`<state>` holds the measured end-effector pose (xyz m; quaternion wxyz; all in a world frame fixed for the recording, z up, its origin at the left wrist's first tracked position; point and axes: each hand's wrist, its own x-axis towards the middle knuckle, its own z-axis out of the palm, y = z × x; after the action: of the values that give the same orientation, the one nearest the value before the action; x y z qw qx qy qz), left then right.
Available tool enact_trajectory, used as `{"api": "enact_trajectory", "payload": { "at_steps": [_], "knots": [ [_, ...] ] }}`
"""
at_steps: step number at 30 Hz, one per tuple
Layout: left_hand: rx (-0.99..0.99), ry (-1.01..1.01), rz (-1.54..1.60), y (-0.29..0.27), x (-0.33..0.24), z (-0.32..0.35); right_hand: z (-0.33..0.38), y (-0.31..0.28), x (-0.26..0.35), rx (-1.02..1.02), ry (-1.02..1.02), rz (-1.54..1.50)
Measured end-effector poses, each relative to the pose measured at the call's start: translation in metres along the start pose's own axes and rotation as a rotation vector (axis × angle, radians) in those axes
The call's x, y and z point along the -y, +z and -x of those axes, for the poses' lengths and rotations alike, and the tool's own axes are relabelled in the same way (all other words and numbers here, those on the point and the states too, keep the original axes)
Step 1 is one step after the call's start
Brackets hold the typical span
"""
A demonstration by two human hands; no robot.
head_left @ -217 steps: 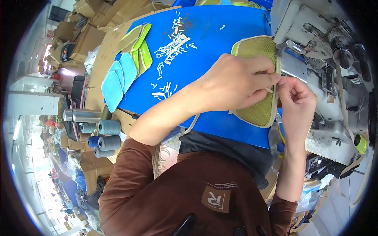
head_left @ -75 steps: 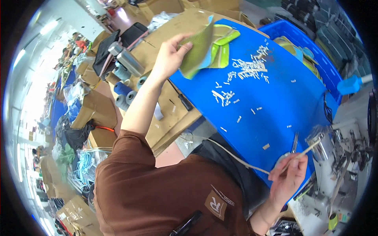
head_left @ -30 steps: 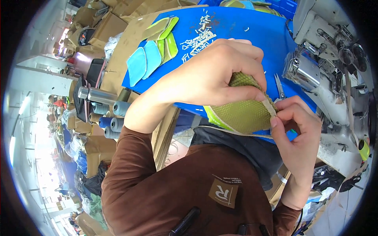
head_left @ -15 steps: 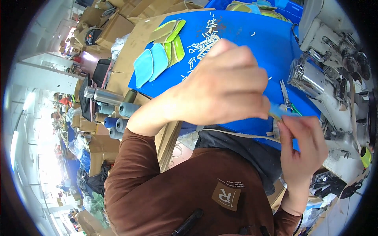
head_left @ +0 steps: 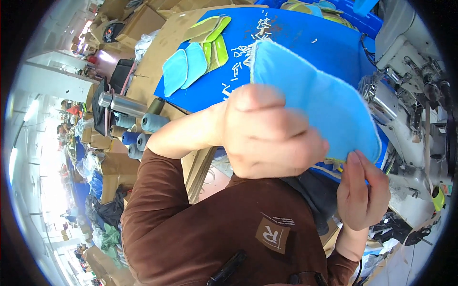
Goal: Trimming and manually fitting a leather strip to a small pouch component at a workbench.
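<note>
A light blue fabric piece [head_left: 315, 100] with rounded corners and a frayed pale edge is spread out in front of me. My left hand [head_left: 272, 133], slightly blurred, is closed at its lower left edge, though the fingertips are turned from view. Thumb and fingers of my right hand [head_left: 365, 188] pinch the bottom edge near the right corner. On the blue work surface [head_left: 329, 43], left of the held piece, lie two similar light blue pieces [head_left: 183, 69] and several lime-yellow pieces [head_left: 214, 43].
Pale thread scraps [head_left: 260, 33] are scattered over the blue surface. A sewing machine [head_left: 381, 97] stands at the right. Thread cones [head_left: 155, 122] and a steel bottle [head_left: 123, 104] sit at the left. A blue bin [head_left: 353, 16] with more fabric pieces is at the back.
The blue fabric, earlier mostly hidden between my hands, has come up and opened out toward the camera. My left hand has moved down. The scissors are now hidden behind the fabric.
</note>
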<state>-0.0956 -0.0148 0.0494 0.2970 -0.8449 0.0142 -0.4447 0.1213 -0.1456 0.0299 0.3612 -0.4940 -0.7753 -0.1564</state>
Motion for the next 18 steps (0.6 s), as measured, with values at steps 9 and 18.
{"api": "enact_trajectory", "payload": {
  "at_steps": [9, 18],
  "knots": [
    [0.45, -0.346, 0.921, 0.055, 0.054, -0.03, -0.025, 0.006, -0.011, 0.184, 0.643, -0.379],
    [0.672, -0.417, 1.27, 0.127, 0.074, -0.024, -0.022, 0.026, -0.037, 0.202, 1.025, -0.795]
  ]
}}
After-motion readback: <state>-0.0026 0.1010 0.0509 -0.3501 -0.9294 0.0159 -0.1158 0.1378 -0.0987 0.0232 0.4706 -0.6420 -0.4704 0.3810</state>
